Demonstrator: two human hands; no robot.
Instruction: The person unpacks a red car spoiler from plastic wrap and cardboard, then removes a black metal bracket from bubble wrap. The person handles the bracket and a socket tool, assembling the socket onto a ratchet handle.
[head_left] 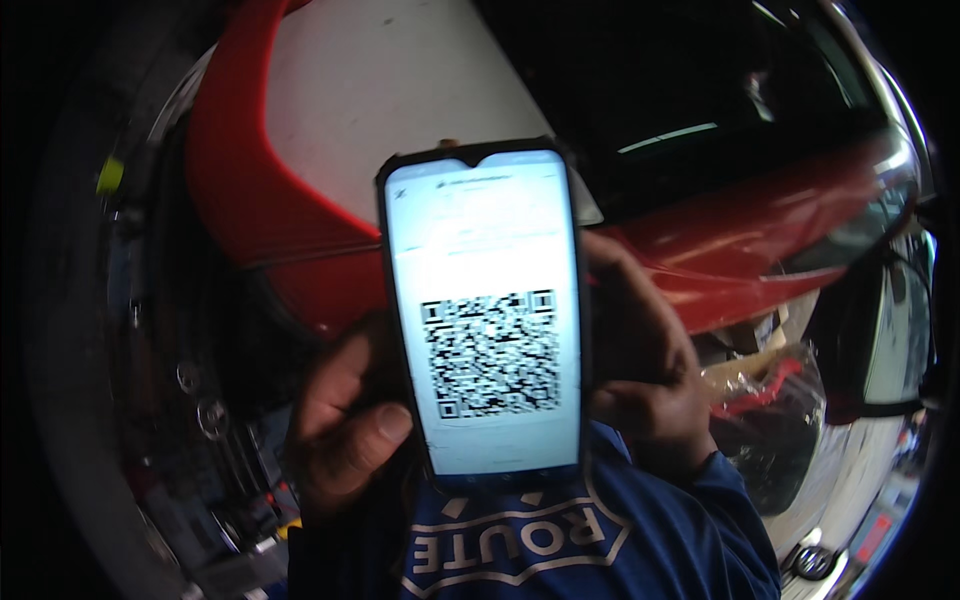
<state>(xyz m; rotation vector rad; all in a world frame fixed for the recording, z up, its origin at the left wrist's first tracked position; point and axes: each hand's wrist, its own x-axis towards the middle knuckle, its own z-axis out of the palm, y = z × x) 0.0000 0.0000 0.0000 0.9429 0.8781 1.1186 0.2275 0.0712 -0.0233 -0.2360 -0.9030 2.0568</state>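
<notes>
A smartphone (pixel 490 445) in a dark case stands upright in the middle of the view, its lit screen toward me. The screen shows a square black-and-white code under a pale, washed-out area. My left hand (pixel 345 430) grips the phone's lower left side, thumb along the edge and the other fingers partly hidden in shadow. On the opposite side, my right hand (pixel 655 360) is closed around the right edge, with its fingertips hidden behind the phone.
Beyond the phone is a red car (pixel 740 230) with a white panel (pixel 390 90) and dark glass. A clear plastic bag (pixel 770 430) with dark and red contents lies at the right. Dim, cluttered items (pixel 240 500) fill the lower left.
</notes>
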